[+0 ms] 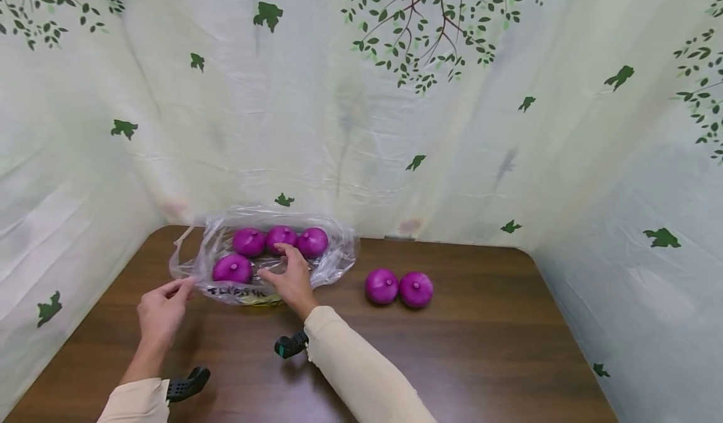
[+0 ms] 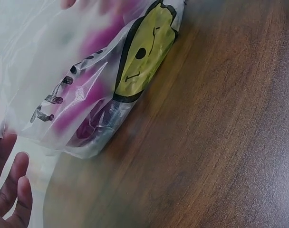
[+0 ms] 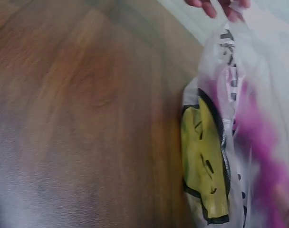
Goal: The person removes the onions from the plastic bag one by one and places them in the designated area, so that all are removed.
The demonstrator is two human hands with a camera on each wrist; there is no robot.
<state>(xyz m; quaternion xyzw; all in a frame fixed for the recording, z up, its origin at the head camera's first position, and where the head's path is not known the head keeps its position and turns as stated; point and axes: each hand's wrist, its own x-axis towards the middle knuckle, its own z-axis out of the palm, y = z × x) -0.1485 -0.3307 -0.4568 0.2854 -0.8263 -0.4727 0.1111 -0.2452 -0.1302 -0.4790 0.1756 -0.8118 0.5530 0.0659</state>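
Note:
A clear plastic bag lies spread open at the back left of the table, with several purple onions inside. Its near side carries black lettering and a yellow printed figure. My left hand pinches the bag's left near edge; the right wrist view shows those fingers on the plastic. Over the bag's opening is my right hand, thumb and forefinger apart, the forefinger at the middle back onion. Whether it touches that onion is unclear. Blur hides most of this hand in its wrist view.
Two more purple onions, a left one and a right one, sit side by side on the brown wooden table, right of the bag. A pale leaf-patterned curtain hangs around the table's back and sides.

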